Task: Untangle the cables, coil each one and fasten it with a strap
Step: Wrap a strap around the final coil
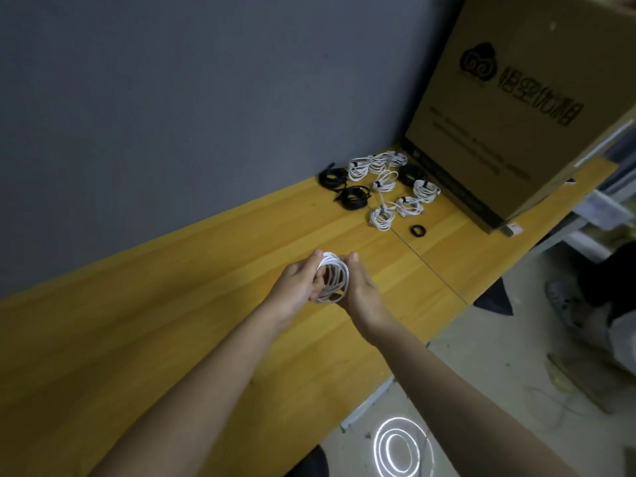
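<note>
White cable (333, 277) wound into a round multi-loop coil, held above the worktop (172, 304). Left hand (296, 287) and right hand (358, 287) flank it, fingers curled around its opposite sides, both grips clamped on the coil. Beyond the coil, by the cardboard box (509, 108): strapped white coils (382, 218), black coils (354, 197), one black strap (418, 230). Yellow wood worktop against grey wall (172, 98).

left hand (298, 283) + right hand (358, 287) hold white cable coil (333, 281) | strapped coils (382, 187) near cardboard box (509, 108) | wooden table (172, 304)
</note>
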Demonstrator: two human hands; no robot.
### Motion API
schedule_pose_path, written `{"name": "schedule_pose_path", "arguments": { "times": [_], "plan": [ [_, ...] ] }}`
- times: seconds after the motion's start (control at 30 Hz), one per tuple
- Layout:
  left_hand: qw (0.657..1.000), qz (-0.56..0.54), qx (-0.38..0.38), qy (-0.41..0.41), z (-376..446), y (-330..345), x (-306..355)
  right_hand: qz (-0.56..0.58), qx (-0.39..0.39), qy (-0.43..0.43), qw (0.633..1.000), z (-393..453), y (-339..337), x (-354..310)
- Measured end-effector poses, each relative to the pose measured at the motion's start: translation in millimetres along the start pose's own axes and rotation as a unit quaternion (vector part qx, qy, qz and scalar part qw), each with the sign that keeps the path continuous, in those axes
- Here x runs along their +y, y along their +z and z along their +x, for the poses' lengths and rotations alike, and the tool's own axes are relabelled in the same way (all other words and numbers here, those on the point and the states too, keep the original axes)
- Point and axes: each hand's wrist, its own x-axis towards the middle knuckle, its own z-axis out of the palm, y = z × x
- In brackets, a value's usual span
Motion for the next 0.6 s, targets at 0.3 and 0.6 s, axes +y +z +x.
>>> {"name": "schedule_pose_path", "arguments": {
  "times": [0.3, 0.6],
  "plan": [
    [0.975, 0.222, -0.018, 0.008, 124.6, 56.4, 8.5, -0.033, -0.042, 0.048, 0.997, 94.4, -85.9, -4.5],
    [0.880, 0.470, 0.074, -0.004, 241.3, 155.3, 17.4, -0.037, -0.089, 0.149, 0.984, 218.0, -196.6, -6.3]
  ]
}}
